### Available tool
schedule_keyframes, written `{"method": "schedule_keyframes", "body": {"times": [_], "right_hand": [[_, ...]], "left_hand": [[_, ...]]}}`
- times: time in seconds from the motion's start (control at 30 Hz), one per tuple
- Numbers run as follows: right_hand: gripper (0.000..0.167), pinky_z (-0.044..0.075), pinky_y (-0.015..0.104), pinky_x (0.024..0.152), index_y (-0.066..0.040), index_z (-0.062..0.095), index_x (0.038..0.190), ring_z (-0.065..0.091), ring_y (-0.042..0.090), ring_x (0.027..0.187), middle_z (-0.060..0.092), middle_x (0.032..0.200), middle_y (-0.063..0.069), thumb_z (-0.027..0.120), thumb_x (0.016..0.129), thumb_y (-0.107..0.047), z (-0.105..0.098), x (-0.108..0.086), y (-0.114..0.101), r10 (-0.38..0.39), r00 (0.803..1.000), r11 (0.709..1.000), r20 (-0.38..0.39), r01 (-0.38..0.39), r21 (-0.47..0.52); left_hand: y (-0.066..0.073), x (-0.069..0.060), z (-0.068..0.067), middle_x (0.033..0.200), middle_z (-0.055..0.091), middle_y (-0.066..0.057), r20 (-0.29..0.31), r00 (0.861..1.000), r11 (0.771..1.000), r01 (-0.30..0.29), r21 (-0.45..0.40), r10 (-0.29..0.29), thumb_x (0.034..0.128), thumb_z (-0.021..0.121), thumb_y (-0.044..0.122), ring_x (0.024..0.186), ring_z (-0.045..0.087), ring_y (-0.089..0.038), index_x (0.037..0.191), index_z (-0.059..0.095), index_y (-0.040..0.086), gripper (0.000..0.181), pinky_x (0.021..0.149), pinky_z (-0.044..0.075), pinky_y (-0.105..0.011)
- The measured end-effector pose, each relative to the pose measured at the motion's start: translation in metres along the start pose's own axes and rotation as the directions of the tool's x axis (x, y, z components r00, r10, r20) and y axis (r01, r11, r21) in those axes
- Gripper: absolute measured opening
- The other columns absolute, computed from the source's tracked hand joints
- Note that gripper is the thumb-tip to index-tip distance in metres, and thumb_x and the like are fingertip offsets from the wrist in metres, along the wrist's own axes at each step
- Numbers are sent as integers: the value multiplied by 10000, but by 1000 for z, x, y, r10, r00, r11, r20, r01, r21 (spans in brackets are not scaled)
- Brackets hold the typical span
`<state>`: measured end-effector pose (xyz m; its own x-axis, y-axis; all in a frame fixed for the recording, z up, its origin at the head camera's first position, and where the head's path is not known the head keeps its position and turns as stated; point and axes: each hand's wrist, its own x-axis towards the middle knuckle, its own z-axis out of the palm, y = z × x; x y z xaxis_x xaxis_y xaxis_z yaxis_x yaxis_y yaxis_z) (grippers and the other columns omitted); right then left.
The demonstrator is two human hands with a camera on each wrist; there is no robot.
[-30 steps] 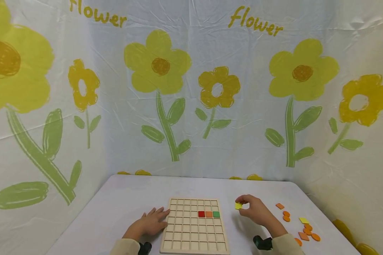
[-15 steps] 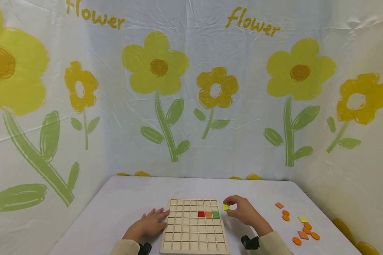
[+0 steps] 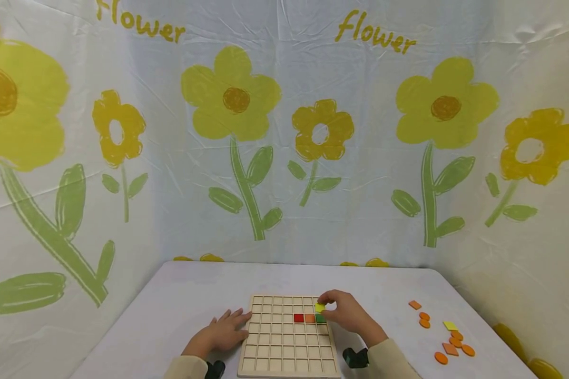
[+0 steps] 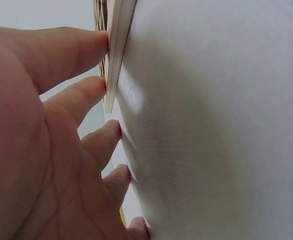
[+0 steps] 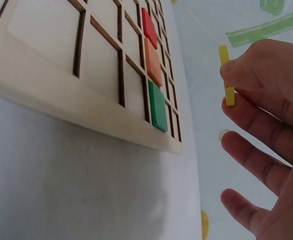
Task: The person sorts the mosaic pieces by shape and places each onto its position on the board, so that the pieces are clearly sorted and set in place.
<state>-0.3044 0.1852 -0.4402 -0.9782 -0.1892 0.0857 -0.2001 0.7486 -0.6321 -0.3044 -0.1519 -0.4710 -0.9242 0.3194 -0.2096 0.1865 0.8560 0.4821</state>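
A wooden grid board (image 3: pixel 288 350) lies flat on the table, with a red square tile (image 3: pixel 298 318), an orange square tile (image 3: pixel 310 318) and a green square tile (image 3: pixel 320 318) side by side in one row. My right hand (image 3: pixel 343 311) pinches a yellow square tile (image 3: pixel 320 307) between thumb and fingers. It holds the tile above the board's right side, just beyond the green tile; the right wrist view shows it raised off the board. My left hand (image 3: pixel 220 331) rests on the table with fingers spread, its thumb and a fingertip touching the board's left edge (image 4: pixel 117 55).
To the right on the white table (image 3: pixel 384 284) lie several loose pieces: an orange square tile (image 3: pixel 414 305), another yellow tile (image 3: pixel 450 326), and orange round pieces (image 3: pixel 441 358). A flower-printed cloth (image 3: pixel 360 210) hangs behind and along the sides.
My right hand has moved left with the yellow tile, from beside the board to over its right columns. The left hand and the board have stayed in place.
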Motion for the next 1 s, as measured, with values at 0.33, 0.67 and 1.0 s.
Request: {"method": "schedule_keyframes", "body": {"times": [0.33, 0.67, 1.0], "right_hand": [[137, 528, 462, 853, -168, 701, 977, 600, 245, 992, 673, 1029, -14, 733, 847, -196, 16, 6, -8, -115, 993, 993, 41, 116, -21], [124, 531, 434, 817, -155, 712, 990, 612, 259, 998, 683, 1068, 15, 694, 868, -157, 30, 8, -19, -192, 978, 980, 81, 196, -36], [137, 532, 389, 801, -158, 737, 1013, 648, 214, 948, 712, 1019, -11, 686, 890, -192, 43, 13, -29, -266, 961, 954, 74, 274, -120]], "left_hand": [[-1, 0, 0, 1527, 395, -141, -8, 1000, 1000, 0, -10, 0, 936, 567, 348, 1437, 226, -484, 1421, 504, 184, 516, 1118, 103, -729], [-1, 0, -1, 1530, 391, -142, 4, 1000, 1000, -2, -11, 2, 938, 560, 358, 1438, 224, -483, 1425, 499, 185, 520, 1116, 103, -732], [0, 0, -1, 1527, 395, -141, 0, 1000, 1000, -1, -3, 1, 933, 562, 355, 1435, 229, -484, 1424, 499, 177, 526, 1117, 104, -730]]}}
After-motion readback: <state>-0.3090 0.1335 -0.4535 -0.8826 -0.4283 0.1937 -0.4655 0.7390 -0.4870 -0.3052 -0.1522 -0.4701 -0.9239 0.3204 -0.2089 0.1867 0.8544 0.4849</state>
